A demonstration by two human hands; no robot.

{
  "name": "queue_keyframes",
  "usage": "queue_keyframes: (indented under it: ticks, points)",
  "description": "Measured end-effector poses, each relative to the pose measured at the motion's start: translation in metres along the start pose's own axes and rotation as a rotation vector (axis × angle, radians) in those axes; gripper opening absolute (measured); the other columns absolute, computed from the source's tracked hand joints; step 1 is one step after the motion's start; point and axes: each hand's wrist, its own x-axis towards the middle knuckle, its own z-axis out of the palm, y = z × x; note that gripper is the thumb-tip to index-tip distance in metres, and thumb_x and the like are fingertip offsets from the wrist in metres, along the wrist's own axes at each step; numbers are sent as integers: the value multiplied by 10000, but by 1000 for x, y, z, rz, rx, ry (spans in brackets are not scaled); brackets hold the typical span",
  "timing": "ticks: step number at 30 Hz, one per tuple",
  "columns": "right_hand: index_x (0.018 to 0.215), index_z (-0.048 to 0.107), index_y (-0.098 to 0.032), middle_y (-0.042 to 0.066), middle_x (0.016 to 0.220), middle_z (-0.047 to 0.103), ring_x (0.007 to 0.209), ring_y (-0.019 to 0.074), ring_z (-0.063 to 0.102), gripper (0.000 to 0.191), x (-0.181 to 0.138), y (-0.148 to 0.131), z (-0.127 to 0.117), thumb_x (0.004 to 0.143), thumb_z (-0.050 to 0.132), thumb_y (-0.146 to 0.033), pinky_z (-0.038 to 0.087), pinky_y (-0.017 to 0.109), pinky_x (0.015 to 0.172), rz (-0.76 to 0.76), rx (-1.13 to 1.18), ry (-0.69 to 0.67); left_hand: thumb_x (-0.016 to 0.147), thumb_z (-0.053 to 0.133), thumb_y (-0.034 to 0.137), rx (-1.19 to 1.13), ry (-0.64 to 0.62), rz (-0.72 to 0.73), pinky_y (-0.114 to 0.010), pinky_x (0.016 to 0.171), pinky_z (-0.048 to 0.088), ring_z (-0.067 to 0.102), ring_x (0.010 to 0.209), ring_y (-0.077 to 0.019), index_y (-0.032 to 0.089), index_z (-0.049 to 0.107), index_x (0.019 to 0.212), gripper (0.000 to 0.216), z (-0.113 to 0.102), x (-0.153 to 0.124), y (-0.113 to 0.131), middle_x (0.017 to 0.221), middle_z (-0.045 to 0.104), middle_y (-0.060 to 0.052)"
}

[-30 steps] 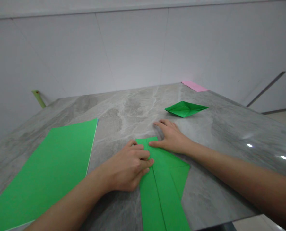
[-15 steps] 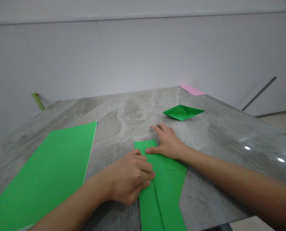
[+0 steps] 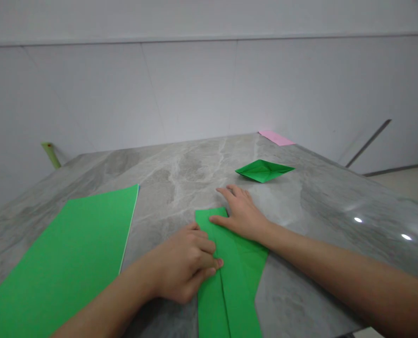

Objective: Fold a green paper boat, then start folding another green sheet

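Observation:
A sheet of green paper (image 3: 235, 286), folded into a long strip with a crease or edge running down its middle, lies in front of me. Its angled flap (image 3: 255, 258) spreads out on the right. My left hand (image 3: 191, 263) is closed, with curled fingers pressed onto the strip by the middle line. At the strip's far end, the thumb of my right hand (image 3: 242, 213) rests on the paper. The other fingers of that hand are spread beyond the right edge, over the table.
A folded green paper shape with pointed ends (image 3: 265, 171) lies beyond my right hand. To the left is a stack of green paper (image 3: 78, 249). A pink sheet (image 3: 276, 138) lies at the far edge of the grey marbled table (image 3: 191, 173), near the white wall.
The view has tilted up slightly. My left fingertips have slid a little toward me along the strip, while my right hand stays at its far end.

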Motion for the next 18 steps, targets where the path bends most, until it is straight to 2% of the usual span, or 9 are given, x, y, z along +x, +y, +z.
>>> queue_keyframes:
  ticks: [3,7,18]
  points:
    - [1416,464,-182,207,1436,396,1366,368,351,788,-2,-3,0,744,729,-499,247,578,1123,-70,2,44,910,509,215,21,28,-53,-362,787,365,580,762,-182,177,637,792,178,-5,-2,-11,723,601,-16]
    - [1447,426,-178,224,1444,384,1374,403,329,886,-2,-1,5,711,736,-561,251,617,1105,-69,6,-43,927,489,218,44,49,-118,-359,766,363,578,768,-183,174,652,800,211,-6,-5,-16,764,610,-23]
    - [1457,409,-192,210,1446,400,1375,396,342,905,3,2,8,715,713,-613,199,639,1119,-54,36,-92,894,514,188,-34,3,54,-339,712,395,557,691,-158,185,521,656,238,1,-5,-4,666,566,2]
